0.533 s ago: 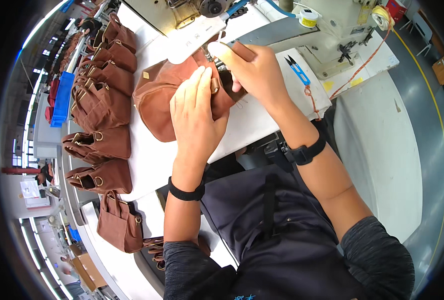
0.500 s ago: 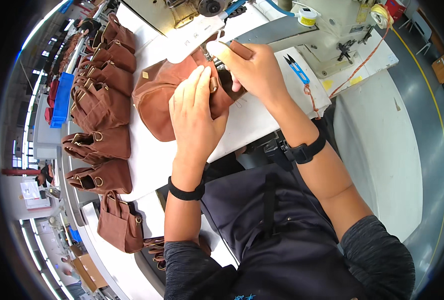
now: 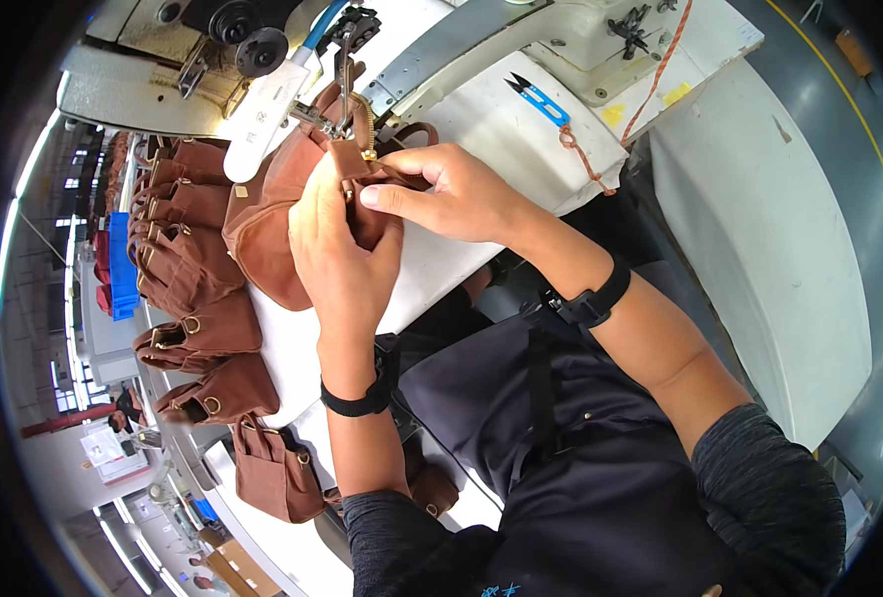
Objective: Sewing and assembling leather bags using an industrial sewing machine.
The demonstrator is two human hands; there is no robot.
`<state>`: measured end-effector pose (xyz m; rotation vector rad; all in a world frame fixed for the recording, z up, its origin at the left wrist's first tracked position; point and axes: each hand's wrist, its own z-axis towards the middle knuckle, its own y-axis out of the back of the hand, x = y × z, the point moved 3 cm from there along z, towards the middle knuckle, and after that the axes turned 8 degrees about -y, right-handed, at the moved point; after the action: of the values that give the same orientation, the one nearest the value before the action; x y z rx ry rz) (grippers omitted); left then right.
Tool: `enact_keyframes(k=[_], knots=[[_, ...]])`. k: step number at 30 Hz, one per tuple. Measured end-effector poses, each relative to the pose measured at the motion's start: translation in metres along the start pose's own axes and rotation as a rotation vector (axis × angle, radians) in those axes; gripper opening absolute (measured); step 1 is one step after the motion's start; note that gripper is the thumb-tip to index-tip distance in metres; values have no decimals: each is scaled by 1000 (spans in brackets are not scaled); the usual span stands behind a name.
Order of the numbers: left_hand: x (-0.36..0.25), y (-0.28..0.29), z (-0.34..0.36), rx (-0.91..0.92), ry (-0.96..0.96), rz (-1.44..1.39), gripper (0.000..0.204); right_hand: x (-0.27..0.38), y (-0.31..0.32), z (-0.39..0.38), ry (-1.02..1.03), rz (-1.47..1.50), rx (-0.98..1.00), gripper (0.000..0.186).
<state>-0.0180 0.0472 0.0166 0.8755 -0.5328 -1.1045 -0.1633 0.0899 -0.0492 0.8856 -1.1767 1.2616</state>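
So yeah, the brown bag being worked on is on the white table, shoved up right by the needle end of the sewing machine. Its mouth is toward the person's right, with a gold zip along the edge, but fingers and folds block the inside, so can't tell if anything's in there. A row of similar brown bags runs down the left side of the table. A couple have their mouths partly open, just dark inside, contents unreadable. Way off left there's a blue bin, too small to tell what it holds, with red pieces just beside it.

Pose-wise, the left forearm comes nearly straight up and the left hand lies flattish over the bag, fingers together, thumb out to the side. Fingertips are partly hidden, so no idea if it's really gripping. The right forearm slants in from lower right, and the right hand has thumb and forefinger pinched on the bag's mouth edge. Blue-handled snips lie on the table past it.
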Motion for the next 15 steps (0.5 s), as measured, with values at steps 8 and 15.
enact_keyframes(k=[8,15], knots=[[-14,25,7,140,132,-169,87,25,11,-1,-223,223,-195,36],[0,16,6,123,104,-279,79,22,0,-7,-285,612,-412,48]])
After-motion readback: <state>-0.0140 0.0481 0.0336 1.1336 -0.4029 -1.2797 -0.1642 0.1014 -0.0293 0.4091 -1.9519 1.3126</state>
